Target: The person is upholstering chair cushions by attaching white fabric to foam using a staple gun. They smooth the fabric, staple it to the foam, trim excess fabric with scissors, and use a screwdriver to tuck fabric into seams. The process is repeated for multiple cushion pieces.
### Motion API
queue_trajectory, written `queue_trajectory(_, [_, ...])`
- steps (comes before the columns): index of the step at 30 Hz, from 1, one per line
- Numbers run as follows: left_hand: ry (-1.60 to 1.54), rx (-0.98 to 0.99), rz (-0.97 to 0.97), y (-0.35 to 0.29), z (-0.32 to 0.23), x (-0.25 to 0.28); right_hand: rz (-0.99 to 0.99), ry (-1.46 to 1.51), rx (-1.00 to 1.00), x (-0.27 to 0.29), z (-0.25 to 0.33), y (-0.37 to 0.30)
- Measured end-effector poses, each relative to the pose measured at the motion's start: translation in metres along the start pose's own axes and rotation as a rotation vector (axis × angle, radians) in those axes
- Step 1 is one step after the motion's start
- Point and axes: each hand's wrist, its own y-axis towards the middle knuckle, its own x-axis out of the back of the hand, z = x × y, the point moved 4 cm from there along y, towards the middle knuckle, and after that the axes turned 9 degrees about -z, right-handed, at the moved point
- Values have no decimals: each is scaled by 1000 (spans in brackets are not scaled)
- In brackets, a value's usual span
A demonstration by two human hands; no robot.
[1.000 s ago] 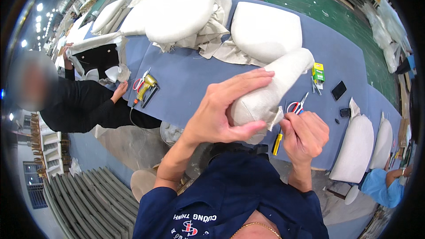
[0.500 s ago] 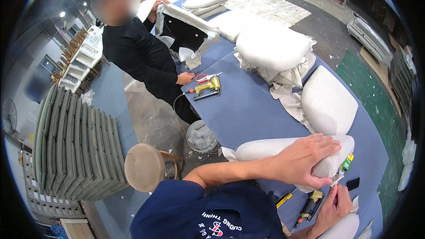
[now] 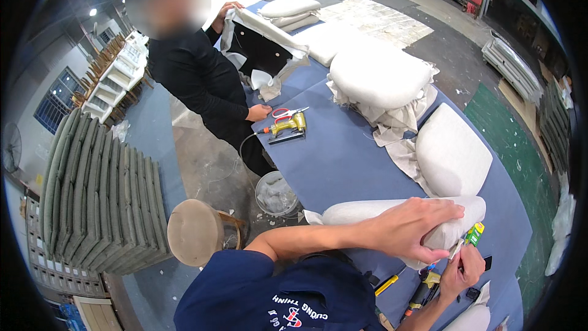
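Observation:
A light cushion [image 3: 355, 213], covered in off-white fabric, stands on edge at the near side of the blue table. Over its right end lies my left hand [image 3: 419, 230], its fingers bent on top and its thumb pressed against the near side. Close below that thumb, my right hand [image 3: 463, 271] is closed in a pinch on the cover fabric's loose edge [image 3: 456, 249] at the cushion's corner. A yellow-and-black staple gun [image 3: 421, 293] lies beside my right forearm. Left of it is a yellow utility knife [image 3: 386, 285]. A small green-and-yellow box [image 3: 474, 233] sits just past the corner.
Covered cushions [image 3: 453, 150] are stacked along the table's right side. Across the table [image 3: 331, 159], a person [image 3: 208, 79] holds up a black-backed cushion [image 3: 260, 49]. Another staple gun [image 3: 289, 126] and scissors [image 3: 288, 113] lie nearby. A bucket [image 3: 275, 195], stool [image 3: 195, 233] and grey-green cushion stack [image 3: 104, 196] stand left.
My right hand has shifted up and closer to the cushion's corner. The fingers of my left hand are more bent. The whole view has tilted slightly.

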Motion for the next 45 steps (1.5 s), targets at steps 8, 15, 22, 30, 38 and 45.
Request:
queue_trajectory(8, [163,77,-127,3,-15,-6,124,-185,-138,16,23,5])
queue_trajectory(15, [127,174,-162,3,-17,-7,91,-236,-255,14,35,-2])
queue_trajectory(22, [302,158,-197,-2,-20,-2,47,-192,-280,6,39,1])
queue_trajectory(30, [269,210,-119,0,-18,-3,64,-190,-329,8,38,-1])
queue_trajectory(38, [283,171,-185,0,-16,-1,23,-240,-299,4,39,-9])
queue_trajectory(45, [370,88,-273,-4,-18,3,-3,-207,-228,0,27,-10])
